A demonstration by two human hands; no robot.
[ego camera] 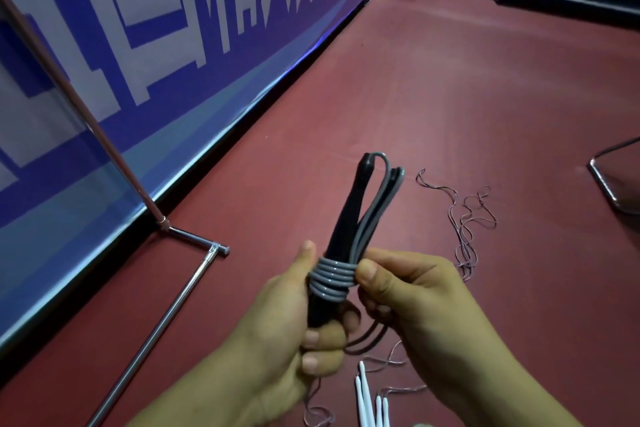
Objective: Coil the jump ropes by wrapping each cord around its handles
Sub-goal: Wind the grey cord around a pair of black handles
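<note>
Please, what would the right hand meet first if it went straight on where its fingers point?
The right hand would meet the grey cord coils first, which it seems to touch now, then the black handles.

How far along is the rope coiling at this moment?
Done: several turns of grey cord sit around the black handles. In hand: the left hand grips the handles while the right hand pinches the cord at the wraps. Left: the thin cord and white handles on the floor lie uncoiled.
</note>
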